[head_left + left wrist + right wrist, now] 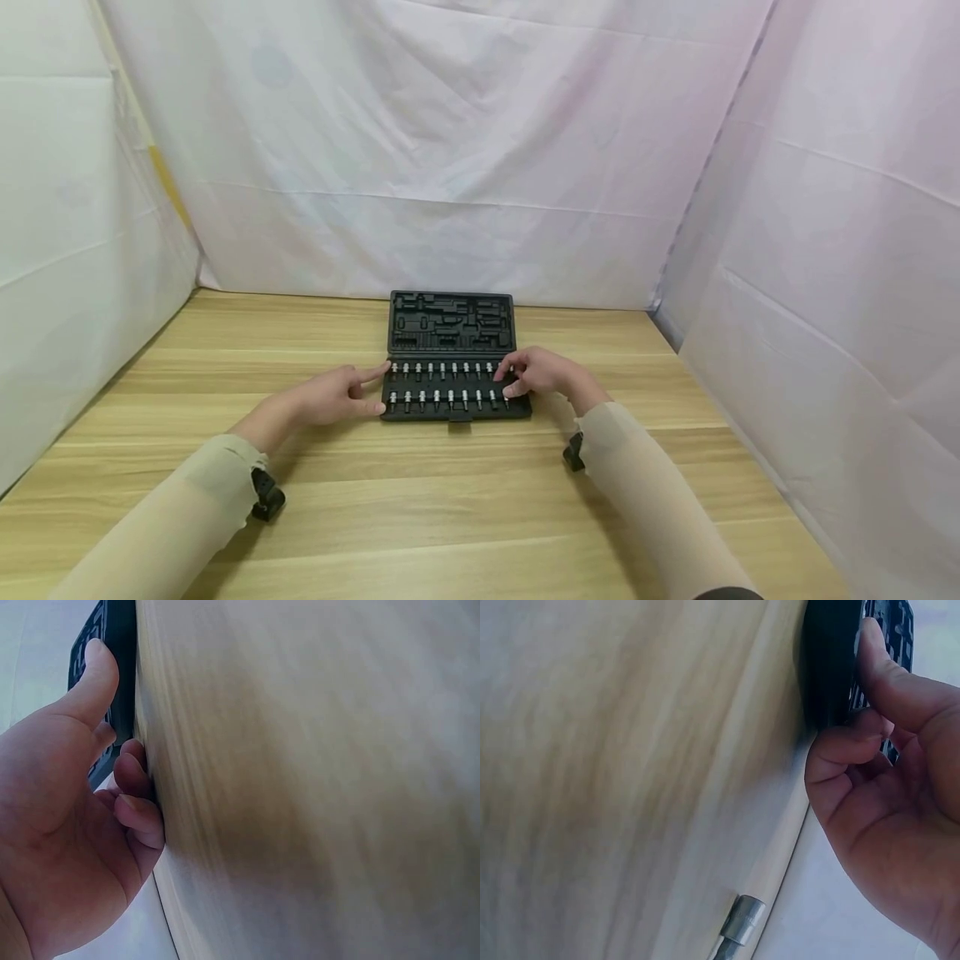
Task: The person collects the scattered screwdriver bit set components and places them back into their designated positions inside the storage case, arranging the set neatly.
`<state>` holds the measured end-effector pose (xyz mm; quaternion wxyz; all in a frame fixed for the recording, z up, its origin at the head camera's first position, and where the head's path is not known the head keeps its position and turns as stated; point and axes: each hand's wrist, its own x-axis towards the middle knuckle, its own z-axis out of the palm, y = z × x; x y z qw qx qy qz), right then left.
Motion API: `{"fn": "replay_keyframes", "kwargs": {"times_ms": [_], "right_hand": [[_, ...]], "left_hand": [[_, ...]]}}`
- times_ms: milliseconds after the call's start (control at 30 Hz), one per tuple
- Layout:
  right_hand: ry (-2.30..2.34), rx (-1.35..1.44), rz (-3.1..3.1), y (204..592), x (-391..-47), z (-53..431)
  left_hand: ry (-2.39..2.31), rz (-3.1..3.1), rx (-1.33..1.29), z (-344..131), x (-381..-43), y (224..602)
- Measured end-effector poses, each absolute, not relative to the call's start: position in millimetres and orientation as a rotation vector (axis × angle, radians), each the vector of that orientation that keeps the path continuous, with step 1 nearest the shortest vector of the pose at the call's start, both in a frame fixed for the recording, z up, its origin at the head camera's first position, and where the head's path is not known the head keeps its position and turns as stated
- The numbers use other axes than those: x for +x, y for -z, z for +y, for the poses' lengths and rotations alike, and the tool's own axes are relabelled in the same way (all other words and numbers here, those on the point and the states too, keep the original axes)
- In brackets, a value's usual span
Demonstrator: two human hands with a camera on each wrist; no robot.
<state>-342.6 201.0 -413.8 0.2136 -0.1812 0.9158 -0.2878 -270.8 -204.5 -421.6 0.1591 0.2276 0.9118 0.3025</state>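
An open black case (457, 419) lies on the table with two rows of silver bit sockets (451, 400) in its lower half. At its left side is my left hand (337, 396). The index finger and thumb stretch out to touch the case's left edge, and the other fingers fold toward the palm. Over the right end of the rows is my right hand (542, 372), its thumb and index finger bent among the last sockets. Whether they pinch one is hidden. In the right wrist view, the right thumb (877, 664) lies along the case's rim, with the other fingers curled below.
A loose metal socket (742, 921) lies on the wooden table (420, 508) near my right wrist. The case's raised lid (452, 321) has moulded recesses. White cloth (420, 150) hangs behind the table and along both sides.
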Motion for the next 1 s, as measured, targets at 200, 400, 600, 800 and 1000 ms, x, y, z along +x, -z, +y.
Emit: {"fn": "replay_keyframes", "kwargs": {"times_ms": [200, 400, 600, 800, 1000], "right_hand": [[0.771, -0.486, 2.57, 410.8, -340.8, 198.8], [0.797, -0.477, 2.567, 410.9, -338.4, 195.0], [0.807, -0.452, 2.548, 411.9, -335.9, 195.7], [0.774, -0.526, 2.565, 410.0, -334.7, 194.5], [0.815, -0.543, 2.558, 411.8, -333.3, 198.3]], "left_hand": [[-0.899, 2.567, 0.674, -204.0, -270.5, 418.9], [-0.908, 2.565, 0.677, -203.9, -269.0, 416.3], [-0.894, 2.563, 0.686, -203.6, -268.6, 417.9], [-0.884, 2.581, 0.677, -205.6, -269.6, 419.7], [-0.866, 2.595, 0.636, -205.0, -269.4, 419.0]]}}
